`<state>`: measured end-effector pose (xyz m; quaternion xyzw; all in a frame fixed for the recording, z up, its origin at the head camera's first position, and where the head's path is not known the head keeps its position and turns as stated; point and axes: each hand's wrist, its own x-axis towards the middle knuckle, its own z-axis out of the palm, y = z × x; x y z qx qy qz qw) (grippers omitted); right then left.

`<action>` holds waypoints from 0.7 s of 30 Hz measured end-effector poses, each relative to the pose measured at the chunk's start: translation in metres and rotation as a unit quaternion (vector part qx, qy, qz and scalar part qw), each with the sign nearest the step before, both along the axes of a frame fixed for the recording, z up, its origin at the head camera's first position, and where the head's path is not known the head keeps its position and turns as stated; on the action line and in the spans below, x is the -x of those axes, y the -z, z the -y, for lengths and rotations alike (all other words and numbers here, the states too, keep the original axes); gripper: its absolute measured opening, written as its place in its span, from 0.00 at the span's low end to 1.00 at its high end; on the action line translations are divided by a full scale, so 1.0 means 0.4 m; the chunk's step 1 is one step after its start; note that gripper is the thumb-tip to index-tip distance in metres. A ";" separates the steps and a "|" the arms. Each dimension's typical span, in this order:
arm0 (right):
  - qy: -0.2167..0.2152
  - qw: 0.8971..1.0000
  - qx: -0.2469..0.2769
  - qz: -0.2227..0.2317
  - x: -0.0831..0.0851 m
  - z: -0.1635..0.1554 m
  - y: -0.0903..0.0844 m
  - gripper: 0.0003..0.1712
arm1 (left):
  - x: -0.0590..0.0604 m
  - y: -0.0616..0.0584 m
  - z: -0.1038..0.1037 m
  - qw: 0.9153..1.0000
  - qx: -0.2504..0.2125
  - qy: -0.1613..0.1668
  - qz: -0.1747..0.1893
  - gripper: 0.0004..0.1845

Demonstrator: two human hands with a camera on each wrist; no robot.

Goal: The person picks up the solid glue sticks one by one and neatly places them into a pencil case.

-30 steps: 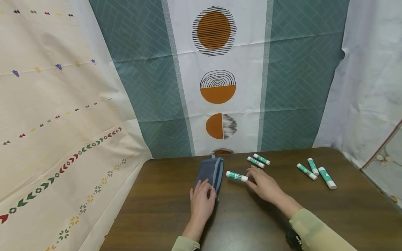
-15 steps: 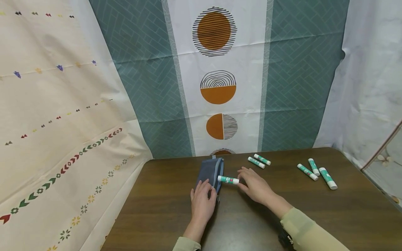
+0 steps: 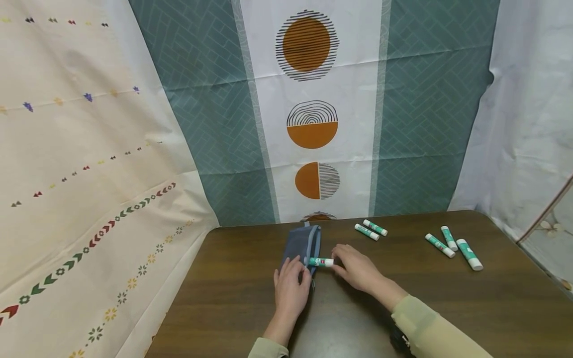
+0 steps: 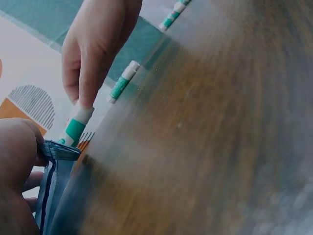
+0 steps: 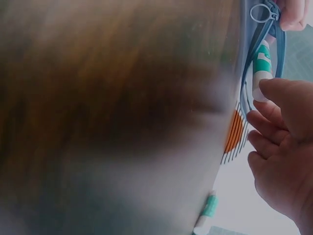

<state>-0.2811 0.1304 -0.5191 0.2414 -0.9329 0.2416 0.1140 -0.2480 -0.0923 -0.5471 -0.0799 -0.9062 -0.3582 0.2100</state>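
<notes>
A blue-grey zip pouch (image 3: 297,242) lies on the table with its zipped side open toward the right. My left hand (image 3: 290,291) grips the pouch near its front end, the thumb by the opening in the left wrist view. My right hand (image 3: 358,271) pinches a green-and-white glue stick (image 3: 322,262) by its white end, between thumb and fingertips. In the right wrist view the far end of this glue stick (image 5: 262,61) sits between the pouch's two zipper edges. A zipper pull ring (image 5: 260,13) hangs at the pouch's front end.
Two glue sticks (image 3: 366,232) lie behind my right hand near the table's back edge. Three more, one of them a thicker glue stick (image 3: 469,254), lie farther right. Patterned cloths (image 3: 313,124) hang behind and beside the brown wooden table (image 3: 215,298).
My right hand has moved left with the glue stick, from beside the pouch to its opening, and the stick's far end has gone in. My left hand has stayed on the pouch.
</notes>
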 end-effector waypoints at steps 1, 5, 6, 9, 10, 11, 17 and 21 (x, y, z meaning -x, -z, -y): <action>-0.001 1.000 0.000 0.001 -0.001 0.003 0.000 0.10 | 0.000 0.001 -0.001 1.000 0.001 0.000 -0.002 0.13; -0.005 1.000 -0.003 0.005 -0.002 0.014 -0.001 0.10 | -0.001 0.007 -0.001 1.000 0.004 0.003 -0.006 0.13; -0.006 1.000 -0.004 0.005 -0.002 0.017 -0.001 0.10 | -0.001 0.007 -0.001 1.000 0.005 0.004 -0.005 0.13; -0.010 1.000 -0.006 0.008 0.001 0.025 0.000 0.10 | 0.000 0.009 0.000 1.000 0.006 0.005 -0.003 0.13; -0.012 1.000 -0.005 0.009 0.002 0.027 0.001 0.10 | 0.000 0.009 0.001 1.000 0.006 0.006 -0.003 0.13; -0.013 1.000 -0.003 0.011 0.003 0.030 0.001 0.10 | 0.000 0.008 0.002 1.000 0.006 0.007 -0.003 0.13; -0.018 1.000 0.006 0.025 0.006 0.044 0.003 0.09 | 0.001 0.007 0.002 1.000 0.004 0.012 -0.008 0.12; -0.025 0.999 0.013 0.037 0.009 0.054 0.003 0.07 | -0.001 0.005 -0.001 1.000 0.000 0.012 -0.006 0.12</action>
